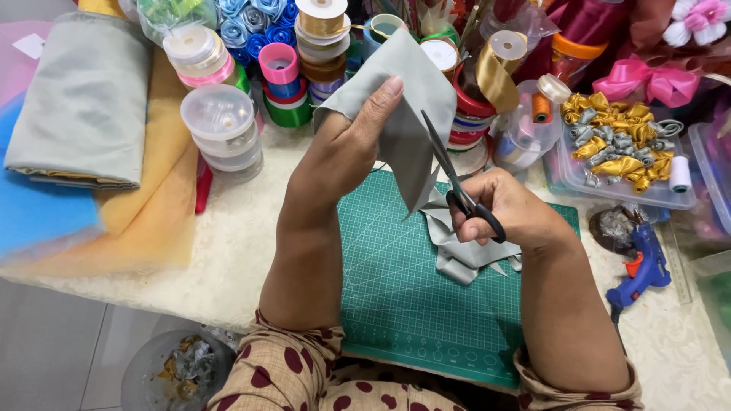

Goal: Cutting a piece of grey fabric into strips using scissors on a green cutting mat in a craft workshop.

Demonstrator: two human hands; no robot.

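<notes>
2 hands in view, both busy. Left hand [346, 148] is raised and pinching 1 piece of grey fabric [403, 99] by its upper left part, thumb on the front, so the piece hangs above the green cutting mat [396, 297]. Right hand [506, 213] has its fingers through the black loops of 1 pair of scissors [449, 171], blades pointing up and lying against the right edge of that fabric.

1 small heap of grey offcuts [464, 255] sits on the mat just under the right hand. Can't count the single pieces in it, they overlap too much.

Counting the rest: 1 blue glue gun [643, 270] at the right of the mat, 1 clear tray [609, 190] full of gold and silver ribbon bits (too many to count), 1 stack of clear round tubs [222, 129], 1 folded grey cloth [84, 99] on the far left lying over yellow and blue mesh. Ribbon spools along the back are packed tight, no exact number from me.

Room-wise, the near half of the mat is bare, and so is the white lace-covered surface [228, 251] left of it. Back edge and right side are crowded right up to the mat. 1 bin with scraps [179, 369] sits below the surface's near edge.
</notes>
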